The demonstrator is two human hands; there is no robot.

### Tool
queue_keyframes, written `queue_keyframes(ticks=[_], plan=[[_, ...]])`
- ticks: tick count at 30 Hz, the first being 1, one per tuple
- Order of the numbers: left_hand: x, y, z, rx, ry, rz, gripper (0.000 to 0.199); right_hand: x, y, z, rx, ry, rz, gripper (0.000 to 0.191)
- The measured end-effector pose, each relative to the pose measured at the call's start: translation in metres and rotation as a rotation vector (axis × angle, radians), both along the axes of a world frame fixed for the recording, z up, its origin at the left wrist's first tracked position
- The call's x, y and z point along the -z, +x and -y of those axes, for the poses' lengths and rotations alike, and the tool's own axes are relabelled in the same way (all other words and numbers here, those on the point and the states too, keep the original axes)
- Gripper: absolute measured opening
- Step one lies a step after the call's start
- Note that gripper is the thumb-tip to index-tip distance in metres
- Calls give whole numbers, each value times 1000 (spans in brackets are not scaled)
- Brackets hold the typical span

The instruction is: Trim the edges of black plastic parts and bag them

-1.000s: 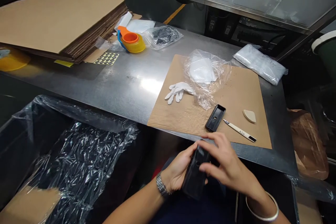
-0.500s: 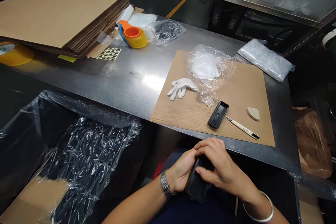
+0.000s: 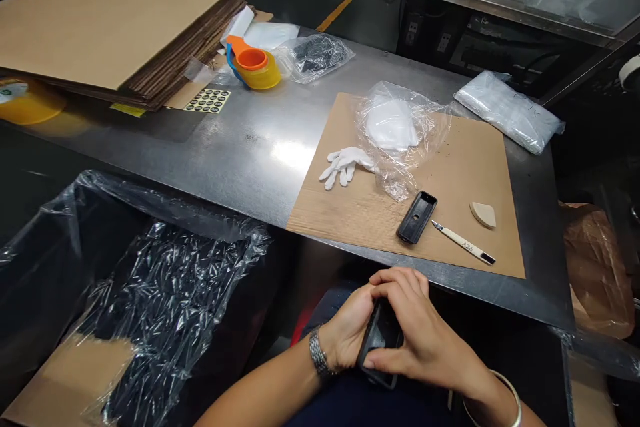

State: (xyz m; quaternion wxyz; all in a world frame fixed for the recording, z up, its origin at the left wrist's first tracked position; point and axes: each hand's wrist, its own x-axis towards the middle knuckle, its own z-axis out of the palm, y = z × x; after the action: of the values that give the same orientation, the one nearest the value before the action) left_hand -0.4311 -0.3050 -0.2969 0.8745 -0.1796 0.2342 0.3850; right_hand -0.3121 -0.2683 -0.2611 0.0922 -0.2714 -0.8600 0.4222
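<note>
Low in front of me, below the table edge, a black rectangular plastic case is held between both hands. My left hand wraps its left side, with most fingers hidden. My right hand covers its far end and right side, the thumb pressed on its upper face near the close end. On the cardboard sheet ahead lies a similar black case, hollow side up. Right of it are a craft knife marked A26 and a beige wedge-shaped pad.
A white glove and a clear plastic bag holding white material lie on the cardboard. Farther left are a tape dispenser, a sticker sheet and stacked cardboard. Bin liner fills the lower left; packed bags lie right.
My right thumb has slid toward the near end of the held case. The case has tilted slightly, and its upper face now catches more light.
</note>
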Motion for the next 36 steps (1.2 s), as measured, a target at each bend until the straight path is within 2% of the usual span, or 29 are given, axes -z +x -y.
queue_keyframes(ticks=[5,10,12,15,17,19,28,32,36], plan=[[0,2,0,-12,-19,-29,12,3,0,-1,47,-115,-4,48],[-1,4,0,-22,-23,-63,15,3,1,0,39,-142,10,56],[-1,3,1,-11,-17,-68,19,4,3,-3,34,-128,-14,45],[1,0,8,123,-40,-82,38,9,8,-14,51,-93,-89,27],[2,-2,13,239,-79,-122,58,12,12,-23,97,-74,-137,21],[3,-3,16,301,-99,-163,70,13,15,-29,119,-78,-159,17],[-1,-3,14,366,-66,-182,75,15,21,-35,67,-141,-215,19],[4,-4,11,380,-29,-138,80,22,20,-33,203,-209,-248,18],[5,-4,8,318,-49,-158,78,29,17,-20,384,-134,-125,25]])
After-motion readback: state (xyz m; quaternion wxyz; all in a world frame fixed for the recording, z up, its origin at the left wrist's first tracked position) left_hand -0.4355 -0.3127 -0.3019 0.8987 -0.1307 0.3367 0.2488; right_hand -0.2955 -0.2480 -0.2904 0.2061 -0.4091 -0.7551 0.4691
